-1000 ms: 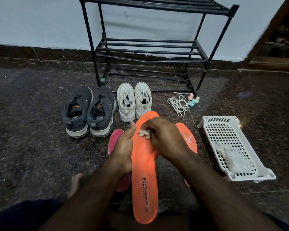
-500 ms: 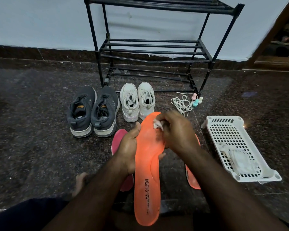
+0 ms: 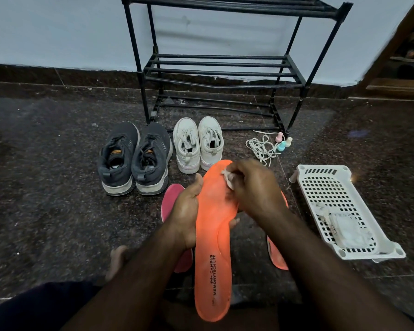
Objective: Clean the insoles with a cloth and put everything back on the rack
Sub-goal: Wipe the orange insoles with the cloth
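the orange insole (image 3: 213, 247) looks light and bendy, raised over the floor near the white shoes (image 3: 197, 144); left hand (image 3: 185, 216) curls round its middle edge, the best hold, while right hand (image 3: 253, 187) fingers pinch a small cloth (image 3: 228, 179) against its toe.

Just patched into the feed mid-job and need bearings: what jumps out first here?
The bright orange insole dominates the centre, gripped along its edge by the left hand while the right hand presses a small white cloth to its toe end. Behind it, grey sneakers and white sneakers stand on the floor before the bare black rack. A white basket sits at right.
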{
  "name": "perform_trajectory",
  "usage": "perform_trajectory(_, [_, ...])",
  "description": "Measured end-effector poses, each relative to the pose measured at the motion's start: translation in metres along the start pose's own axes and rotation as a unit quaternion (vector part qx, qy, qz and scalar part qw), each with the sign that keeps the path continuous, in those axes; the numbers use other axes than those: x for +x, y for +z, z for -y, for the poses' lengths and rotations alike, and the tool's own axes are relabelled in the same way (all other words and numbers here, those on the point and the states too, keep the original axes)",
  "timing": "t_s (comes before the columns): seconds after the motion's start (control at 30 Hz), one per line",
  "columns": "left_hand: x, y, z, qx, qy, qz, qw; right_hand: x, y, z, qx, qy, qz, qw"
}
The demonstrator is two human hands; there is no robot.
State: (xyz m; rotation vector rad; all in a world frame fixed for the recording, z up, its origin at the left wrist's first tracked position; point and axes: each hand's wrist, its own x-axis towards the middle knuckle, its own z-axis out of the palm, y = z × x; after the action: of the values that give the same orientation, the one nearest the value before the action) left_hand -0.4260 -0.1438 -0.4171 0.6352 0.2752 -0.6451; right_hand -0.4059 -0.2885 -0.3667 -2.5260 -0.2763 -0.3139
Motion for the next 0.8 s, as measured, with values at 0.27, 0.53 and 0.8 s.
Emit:
perform_trajectory(0.27, [0.001,0.0,0.0,-0.029,-0.002,0.017,0.999,-0.011,0.01,0.023,0.057,-0.06,0.133,0.988])
perform_trajectory(0.53, [0.0,0.0,0.002,0.008,0.005,0.013,1.0,-0.002,0.012,0.002,-0.002,-0.012,0.004,1.0])
perform_trajectory(0.8, [-0.002,0.004,0.001,-0.01,0.025,0.019,0.999,-0.004,0.007,0.012,0.001,-0.085,0.033,0.996])
